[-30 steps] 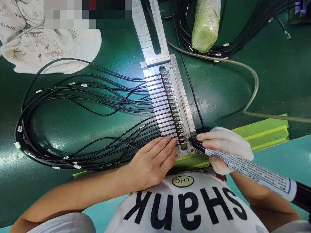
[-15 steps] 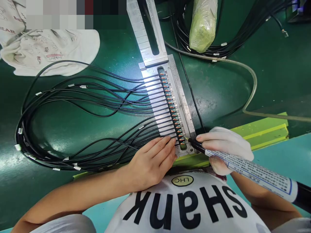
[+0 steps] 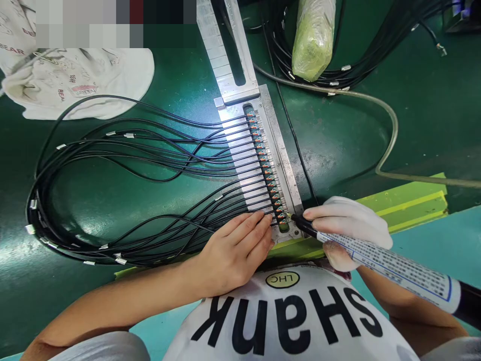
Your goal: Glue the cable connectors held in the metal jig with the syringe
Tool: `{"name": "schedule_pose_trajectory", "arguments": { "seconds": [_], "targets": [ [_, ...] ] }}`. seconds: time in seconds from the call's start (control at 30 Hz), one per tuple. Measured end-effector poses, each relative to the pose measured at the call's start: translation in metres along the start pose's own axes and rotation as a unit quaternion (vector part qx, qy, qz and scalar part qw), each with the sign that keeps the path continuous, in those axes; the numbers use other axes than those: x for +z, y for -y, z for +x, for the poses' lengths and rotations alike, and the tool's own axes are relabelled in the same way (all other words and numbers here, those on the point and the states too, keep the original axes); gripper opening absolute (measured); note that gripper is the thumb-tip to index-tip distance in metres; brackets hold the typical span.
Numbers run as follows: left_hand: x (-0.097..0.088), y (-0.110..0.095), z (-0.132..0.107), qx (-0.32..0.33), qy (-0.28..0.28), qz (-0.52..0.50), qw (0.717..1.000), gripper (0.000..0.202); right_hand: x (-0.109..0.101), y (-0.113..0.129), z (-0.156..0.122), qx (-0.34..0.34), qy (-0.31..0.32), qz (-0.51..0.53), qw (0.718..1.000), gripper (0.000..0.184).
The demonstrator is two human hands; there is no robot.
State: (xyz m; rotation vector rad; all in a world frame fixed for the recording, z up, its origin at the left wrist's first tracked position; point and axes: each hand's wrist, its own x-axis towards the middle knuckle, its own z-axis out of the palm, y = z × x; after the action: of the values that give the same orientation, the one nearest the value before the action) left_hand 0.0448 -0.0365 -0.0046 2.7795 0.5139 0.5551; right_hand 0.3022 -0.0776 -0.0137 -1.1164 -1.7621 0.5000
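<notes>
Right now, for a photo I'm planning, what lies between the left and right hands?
In the head view, from left hand to right hand: cable ends in the near end of the metal fixture, then the pen tip.

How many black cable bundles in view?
2. Left bundle: loops out from the metal fixture. Far bundle: upper right, partly hidden by the plastic-wrapped block. More could be hidden or out of frame.

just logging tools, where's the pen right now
In the head view, lower right, the pen is in the right hand, its tip at the near end of the metal fixture.
</notes>
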Motion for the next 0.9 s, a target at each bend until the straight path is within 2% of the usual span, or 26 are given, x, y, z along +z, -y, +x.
{"name": "schedule_pose_trajectory", "arguments": {
  "seconds": [0.63, 0.9],
  "targets": [
    [0.0012, 0.0007, -0.0048, 0.005, 0.006, -0.004, 1.000, 0.022, 0.0026, -0.0015, 0.0040, 0.002, 0.007, -0.018, 1.000, 0.015],
    [0.0027, -0.0031, -0.0070, 0.003, 0.010, 0.024, 1.000, 0.021, 0.0010, -0.0017, 0.0040, -0.004, 0.005, -0.005, 1.000, 0.016]
  ]
}}
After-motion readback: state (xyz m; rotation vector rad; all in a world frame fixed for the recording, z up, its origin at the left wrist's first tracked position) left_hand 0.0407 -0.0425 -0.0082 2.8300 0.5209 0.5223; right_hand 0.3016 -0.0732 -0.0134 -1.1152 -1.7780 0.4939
